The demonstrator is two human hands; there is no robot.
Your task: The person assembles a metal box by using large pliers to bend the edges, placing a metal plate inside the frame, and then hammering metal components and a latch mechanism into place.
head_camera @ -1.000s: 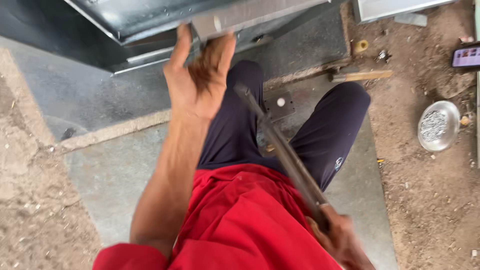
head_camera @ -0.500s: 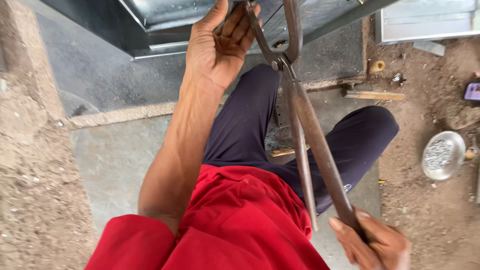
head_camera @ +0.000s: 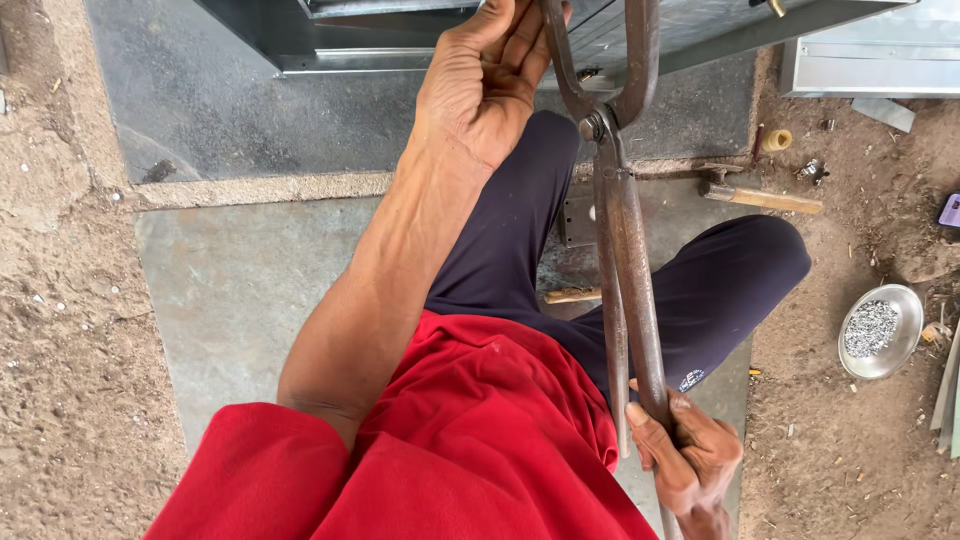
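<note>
Head cam: near right, right hand is gripping tight the long handles of rusty tongs, running up centre to far edge. Far centre, left hand is curling half-closed beside tong jaws, under metal frame. Steel bowl is sitting right.

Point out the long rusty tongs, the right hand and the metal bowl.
rusty tongs (head_camera: pixel 630 240): head view, on the handle just below the pivot.
right hand (head_camera: pixel 690 460): head view, on the knuckles gripping the handles.
metal bowl (head_camera: pixel 905 345): head view, on its rim.

Left hand raised, right grip seemingly clenched.
</note>
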